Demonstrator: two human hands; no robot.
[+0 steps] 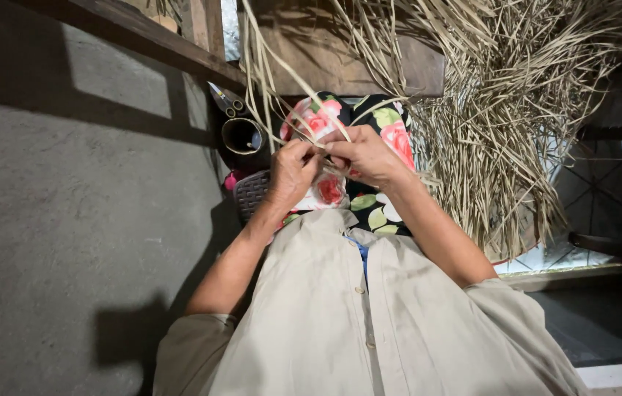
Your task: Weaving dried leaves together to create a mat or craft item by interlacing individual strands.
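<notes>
My left hand (293, 171) and my right hand (364, 155) meet close together over my lap, both pinching thin pale dried straw strands (271, 81) that run up and away from my fingers. The strands cross between the two hands. Under the hands lies a black cloth with red and pink flowers (388, 132) covering my legs. My beige button shirt (355, 308) fills the lower part of the view.
A big loose heap of dried straw (516, 110) lies to the right. A dark cylindrical cup (243, 139) with scissors (224, 101) stands left of my hands, a woven basket edge (251, 194) below it. Grey concrete floor (69, 220) spreads left; wooden beams (142, 33) run behind.
</notes>
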